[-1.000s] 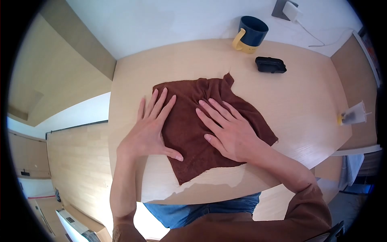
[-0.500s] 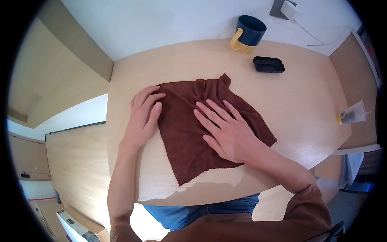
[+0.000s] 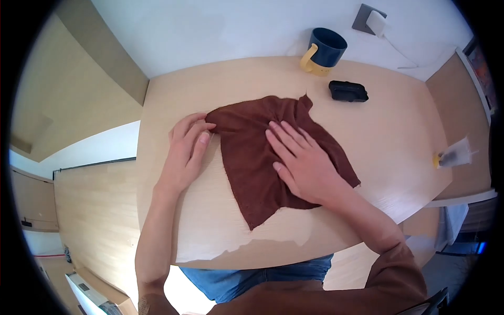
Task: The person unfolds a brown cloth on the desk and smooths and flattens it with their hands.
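A dark brown cloth (image 3: pixel 247 163) lies wrinkled on the pale wooden table (image 3: pixel 210 231), its folds gathered toward the top and a small peak sticking up at the upper edge. My right hand (image 3: pixel 304 168) rests flat on the cloth's right half, fingers spread and palm down. At the cloth's upper left corner is my left hand (image 3: pixel 186 147), its fingertips touching that corner and holding it against the table. The left thumb stays apart from the fingers, off the fabric.
Along the back stand a blue and yellow mug (image 3: pixel 324 51) and a black tray-like object (image 3: pixel 348 91). A clear plastic cup (image 3: pixel 455 153) lies tipped at the right edge. A white charger (image 3: pixel 377 23) is plugged into the wall socket.
My right hand has slid slightly up and to the right, dragging the cloth's middle and lower corner along. The upper left corner stays under my left fingers, and the left edge now bends inward.
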Demonstrator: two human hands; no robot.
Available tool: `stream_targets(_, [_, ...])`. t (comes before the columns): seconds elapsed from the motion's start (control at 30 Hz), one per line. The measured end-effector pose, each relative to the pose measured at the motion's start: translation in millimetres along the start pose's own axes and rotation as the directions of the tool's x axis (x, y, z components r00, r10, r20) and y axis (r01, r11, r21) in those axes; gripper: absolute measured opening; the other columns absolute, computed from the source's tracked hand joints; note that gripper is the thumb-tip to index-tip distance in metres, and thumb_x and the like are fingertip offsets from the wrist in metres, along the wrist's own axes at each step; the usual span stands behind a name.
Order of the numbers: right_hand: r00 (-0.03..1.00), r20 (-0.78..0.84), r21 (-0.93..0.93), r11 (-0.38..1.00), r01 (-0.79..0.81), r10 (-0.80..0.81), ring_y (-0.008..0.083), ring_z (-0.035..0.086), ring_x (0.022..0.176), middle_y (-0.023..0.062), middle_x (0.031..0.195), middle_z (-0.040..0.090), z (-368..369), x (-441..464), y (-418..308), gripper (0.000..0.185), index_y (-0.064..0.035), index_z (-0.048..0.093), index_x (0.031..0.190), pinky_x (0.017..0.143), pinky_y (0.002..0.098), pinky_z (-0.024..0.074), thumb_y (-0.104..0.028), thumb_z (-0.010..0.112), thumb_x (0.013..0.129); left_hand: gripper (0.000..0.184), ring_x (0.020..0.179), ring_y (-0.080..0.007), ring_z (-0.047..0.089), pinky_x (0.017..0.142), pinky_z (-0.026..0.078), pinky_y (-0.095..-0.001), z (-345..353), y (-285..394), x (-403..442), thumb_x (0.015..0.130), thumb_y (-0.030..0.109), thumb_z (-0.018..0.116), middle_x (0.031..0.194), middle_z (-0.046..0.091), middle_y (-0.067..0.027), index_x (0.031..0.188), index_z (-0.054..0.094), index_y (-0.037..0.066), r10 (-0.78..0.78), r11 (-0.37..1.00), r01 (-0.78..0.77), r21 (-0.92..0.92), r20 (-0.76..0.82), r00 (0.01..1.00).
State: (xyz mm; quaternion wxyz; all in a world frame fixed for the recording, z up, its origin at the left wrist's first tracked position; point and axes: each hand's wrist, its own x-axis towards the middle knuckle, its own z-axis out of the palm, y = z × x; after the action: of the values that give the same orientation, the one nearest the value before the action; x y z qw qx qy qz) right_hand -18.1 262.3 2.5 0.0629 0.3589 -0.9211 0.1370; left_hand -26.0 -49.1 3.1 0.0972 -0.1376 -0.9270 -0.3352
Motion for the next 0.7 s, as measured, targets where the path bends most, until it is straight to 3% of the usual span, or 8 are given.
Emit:
stream_targets(0.17, [0.980,0.077,0.118,0.978,0.175,-0.184,0.0363,0.036,0.161,0.0201,0.173,0.039,1.0,-9.6,-24.5,0.063,0.0022,0.050,0.159,0.132,0.0503,0.0280,-0.031,0.058,0.106,0.037,0.144,-0.0357,0.047,0.124,0.033,-0.0463,0.1,-1.8,-0.6,0.114,0.028,0.049,0.152,0.058,-0.0150,0.130,0.073,0.004,0.018,0.999,-0.019,-0.050,-0.032,0.999])
stream_targets(0.3, [0.943,0.115,0.262,0.925,0.276,-0.314,0.0298,0.034,0.164,0.0154,0.175,0.039,2.2,-17.6,-40.4,0.062,-0.0011,0.048,0.162,0.135,0.0484,0.0248,-0.033,0.054,0.110,0.040,0.142,-0.0349,0.051,0.123,0.035,-0.0447,-1.6,-2.5,3.1,0.115,0.028,0.046,0.150,0.060,-0.0159,0.127,0.074,0.003,-0.007,0.994,-0.001,-0.111,-0.070,0.998])
stream_targets(0.4, [0.934,0.087,0.258,0.914,0.314,-0.346,0.0297,0.036,0.163,0.0145,0.174,0.042,6.9,-17.0,-34.4,0.060,-0.0027,0.050,0.162,0.134,0.0476,0.0258,-0.033,0.054,0.110,0.043,0.141,-0.0353,0.053,0.121,0.037,-0.0443,-0.2,-3.4,3.6,0.116,0.029,0.043,0.150,0.060,-0.0166,0.125,0.074,0.001,-0.051,0.981,0.034,-0.190,-0.083,0.995])
stream_targets(0.7, [0.995,-0.082,0.038,0.997,0.068,-0.065,0.0314,0.042,0.158,0.0141,0.169,0.049,3.2,-1.3,21.6,0.058,-0.0054,0.052,0.160,0.131,0.0490,0.0319,-0.031,0.059,0.109,0.038,0.138,-0.0358,0.056,0.119,0.041,-0.0448,-0.7,0.8,3.8,0.114,0.026,0.048,0.146,0.062,-0.0188,0.123,0.073,0.000,-0.049,0.972,0.031,-0.231,-0.074,0.996])
